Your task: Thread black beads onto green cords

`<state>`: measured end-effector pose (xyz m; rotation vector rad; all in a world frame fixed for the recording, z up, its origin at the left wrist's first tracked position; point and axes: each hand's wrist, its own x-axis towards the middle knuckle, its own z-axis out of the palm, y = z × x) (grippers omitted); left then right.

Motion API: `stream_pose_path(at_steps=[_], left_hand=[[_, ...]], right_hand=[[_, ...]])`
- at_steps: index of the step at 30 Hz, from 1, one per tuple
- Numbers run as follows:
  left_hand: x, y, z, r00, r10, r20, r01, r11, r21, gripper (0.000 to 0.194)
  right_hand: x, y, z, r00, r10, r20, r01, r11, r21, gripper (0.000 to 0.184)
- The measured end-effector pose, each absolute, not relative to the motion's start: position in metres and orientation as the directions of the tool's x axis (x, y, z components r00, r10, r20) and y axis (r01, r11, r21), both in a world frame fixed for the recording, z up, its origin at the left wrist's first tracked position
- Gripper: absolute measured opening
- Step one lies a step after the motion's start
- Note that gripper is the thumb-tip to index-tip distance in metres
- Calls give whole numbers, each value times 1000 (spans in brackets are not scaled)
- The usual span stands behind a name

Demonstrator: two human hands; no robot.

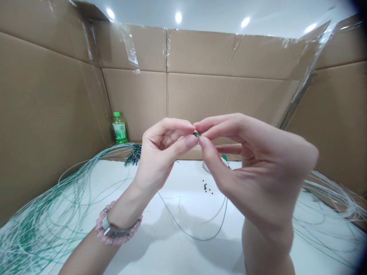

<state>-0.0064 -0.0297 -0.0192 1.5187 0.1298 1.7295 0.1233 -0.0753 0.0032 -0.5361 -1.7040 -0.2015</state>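
Note:
My left hand [163, 152] and my right hand [252, 168] are raised above a white table [177, 244], fingertips meeting. Both pinch a tiny dark green bead [196, 134] between thumb and forefinger. A thin green line [197, 236] hangs from the hands and loops on the table below. My left wrist wears a pink bead bracelet [114, 231]. Several small dark beads [207, 188] lie scattered on the table just behind the hands.
A large bundle of green lines [43, 217] fans over the table's left side, its dark ends [133, 154] gathered at the back. More pale lines [327, 202] lie at the right. A green bottle [119, 128] stands at the back left. Cardboard walls [223, 91] enclose the table.

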Motion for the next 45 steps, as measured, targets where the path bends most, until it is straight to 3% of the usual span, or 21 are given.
stream_pose_path(at_steps=[17, 26, 31, 37, 45], left_hand=[[-14, -33, -16, 42, 563, 825, -384, -753, 534, 10], [-8, -34, -19, 21, 612, 790, -454, -699, 553, 8], [-9, -34, -20, 9, 579, 815, -410, -742, 531, 8], [-10, -31, -19, -42, 516, 856, -392, -796, 461, 10], [-10, -31, -18, -86, 448, 890, -278, -869, 410, 17]], right_hand=[[128, -75, 2, -110, 253, 961, 466, 868, -175, 12], [125, -73, 2, -81, 242, 967, 421, 888, -186, 16], [125, -71, 3, -113, 204, 972, 409, 901, -141, 14], [125, -70, 4, -80, 244, 966, 402, 895, -192, 13], [129, -71, 5, -134, 260, 956, 505, 848, -159, 12]])
